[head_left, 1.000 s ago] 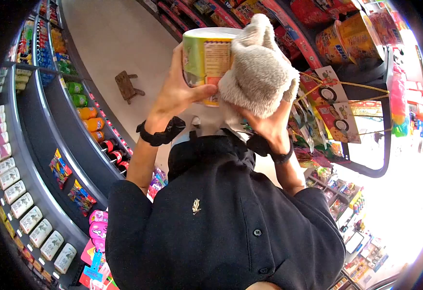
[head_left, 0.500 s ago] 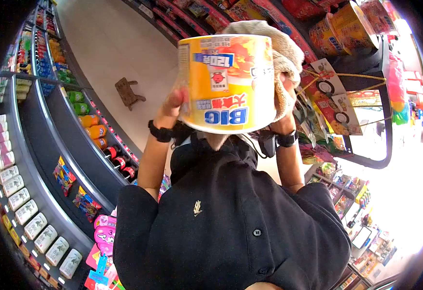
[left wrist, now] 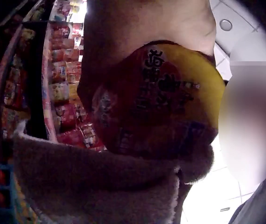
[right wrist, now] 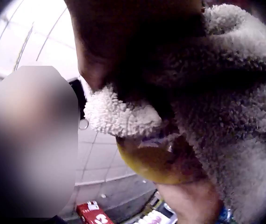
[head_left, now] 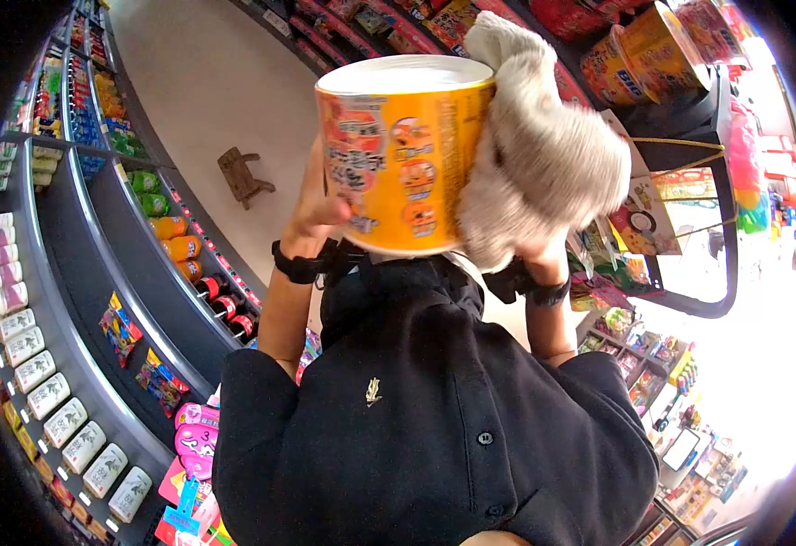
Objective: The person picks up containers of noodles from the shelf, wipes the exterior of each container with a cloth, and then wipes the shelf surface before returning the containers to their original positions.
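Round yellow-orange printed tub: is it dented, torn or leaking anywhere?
Nothing stands out. On the tub, the visible side looks smooth, the white end even, and no leak shows. The fluffy grey-beige cloth and left hand cover parts, so I can't vouch for those.

Most room I had was over pale floor point(head_left: 197, 100), left of tub point(head_left: 402, 164), though wooden stool point(head_left: 245, 176) stuck up there. Shelving point(head_left: 106, 227) walled off far left. Right was way tighter: bulky cloth point(head_left: 552, 155) hugged tub's side, hanging cards point(head_left: 643, 218) and yellow cord point(head_left: 680, 142) crowded space near it. Black shirt point(head_left: 398, 400) blocked near side.
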